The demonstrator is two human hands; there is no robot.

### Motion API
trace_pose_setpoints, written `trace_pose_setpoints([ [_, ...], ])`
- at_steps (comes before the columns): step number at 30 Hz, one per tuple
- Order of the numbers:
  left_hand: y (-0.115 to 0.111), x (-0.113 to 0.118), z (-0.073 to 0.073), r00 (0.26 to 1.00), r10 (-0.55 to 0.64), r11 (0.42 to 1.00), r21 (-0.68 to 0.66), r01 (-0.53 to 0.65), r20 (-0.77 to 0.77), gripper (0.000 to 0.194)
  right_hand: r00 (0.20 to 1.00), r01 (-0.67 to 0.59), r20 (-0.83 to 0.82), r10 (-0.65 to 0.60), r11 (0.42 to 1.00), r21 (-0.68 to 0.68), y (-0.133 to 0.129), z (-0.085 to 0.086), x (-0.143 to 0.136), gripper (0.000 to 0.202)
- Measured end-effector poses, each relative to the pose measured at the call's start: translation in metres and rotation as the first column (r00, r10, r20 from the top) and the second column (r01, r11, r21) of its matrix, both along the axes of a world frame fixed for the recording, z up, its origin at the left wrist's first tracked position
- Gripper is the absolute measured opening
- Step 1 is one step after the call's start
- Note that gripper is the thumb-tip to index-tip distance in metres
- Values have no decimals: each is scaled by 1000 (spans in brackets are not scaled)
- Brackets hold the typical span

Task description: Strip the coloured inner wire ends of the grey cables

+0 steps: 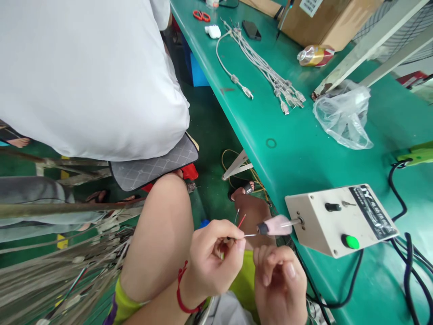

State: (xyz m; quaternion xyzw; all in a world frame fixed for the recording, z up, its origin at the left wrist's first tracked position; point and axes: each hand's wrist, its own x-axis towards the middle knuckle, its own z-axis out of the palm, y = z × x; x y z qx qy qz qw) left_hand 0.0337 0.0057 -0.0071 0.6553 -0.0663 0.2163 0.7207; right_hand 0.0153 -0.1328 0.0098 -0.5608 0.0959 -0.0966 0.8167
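My left hand [216, 257] is closed in a pinch on thin insulated wires. A red wire [241, 221], a white wire [250, 235] and a dark one stick out past the fingertips. The white wire's end points at the black tip of a pinkish rotating chuck [277, 225], a small gap apart as far as I can tell. That chuck sits on the shaft of a beige machine box [318, 221] with a black knob and a green button. Below the chuck, my right hand [280, 280] is loosely curled, with nothing visible in it.
On the green table [270, 167] lie several grey USB cables [260, 63], a phone [251, 30], red-handled scissors [201, 16], a plastic bag [348, 113] and a bottle [316, 55]. Black cords [409, 271] run beside the box. A person in a white shirt [91, 76] sits close at left. Bundled cables [77, 271] hang lower left.
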Motion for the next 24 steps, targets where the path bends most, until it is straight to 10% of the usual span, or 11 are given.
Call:
trace_pose_setpoints([
  [5, 2, -2, 6, 990, -58, 998, 10, 57, 126, 17, 992, -89, -100, 76, 986, -140, 0, 1, -24, 17],
  [24, 1, 7, 10, 975, -108, 994, 1, 110, 192, 16, 959, -157, -221, 176, 982, 100, 9, 12, -6, 12],
])
